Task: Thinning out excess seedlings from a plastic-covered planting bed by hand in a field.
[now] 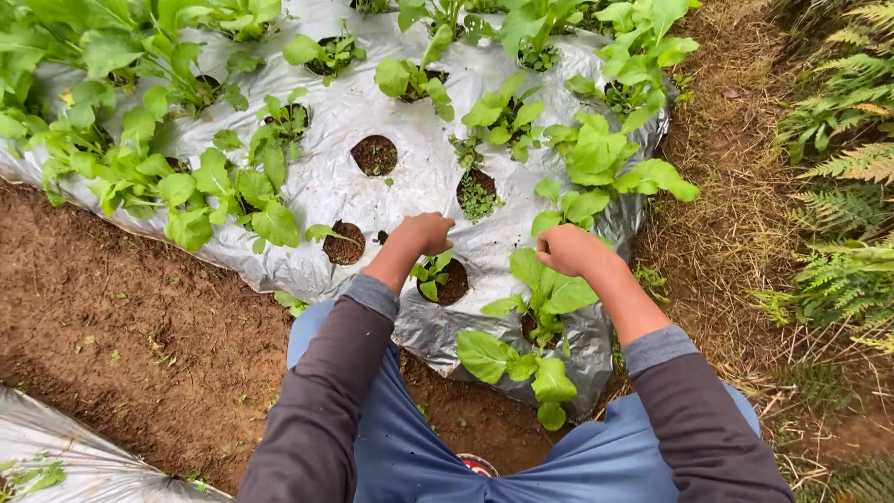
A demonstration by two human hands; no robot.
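Left hand: the left hand (424,233) is curled into a loose fist, fingers together, over the silver plastic mulch sheet (410,102); I cannot tell whether anything is pinched inside it.
Right hand: the right hand (570,250) is also closed, knuckles up, and seems clamped on something hidden among the leaves.
Nearest planting hole: the round soil-filled hole with a small green seedling (438,278) lies at 6 o'clock from the left hand, just beside the wrist.
Key relation: the leafy green young plant (545,298) stands at 7 o'clock from the right hand, touching it; its stem runs toward the person, and the right hand is the nearer one.
Other holes: an empty round hole (375,155) sits at 11 o'clock from the left hand, well apart.
Surroundings: bare brown earth (121,317) at 9 o'clock, green ferns (852,121) at 3 o'clock.
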